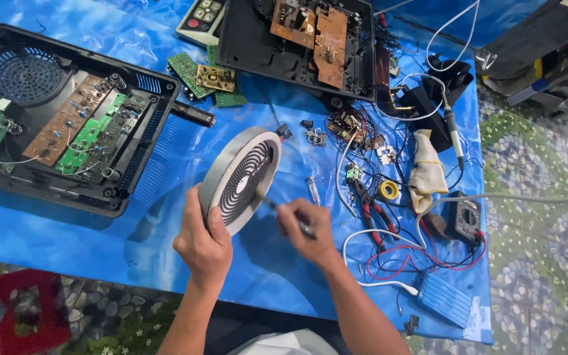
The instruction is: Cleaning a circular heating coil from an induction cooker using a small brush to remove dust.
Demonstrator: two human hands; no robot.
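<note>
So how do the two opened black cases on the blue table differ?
The left case lies nearer the left hand and shows a round fan grille, with green and brown circuit boards inside. The far case sits at the table's top edge, holds only brown boards, and shows no grille from here. The left one lies at a slant; the far one is cut off by the frame. Both are black, open and wired.

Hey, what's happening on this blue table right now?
A person's left hand holds a round induction coil disc tilted on edge, while the right hand touches a thin metal tool to its face. An opened black cooker housing with circuit boards lies at left; red-handled pliers and a multimeter lie at right.
</note>
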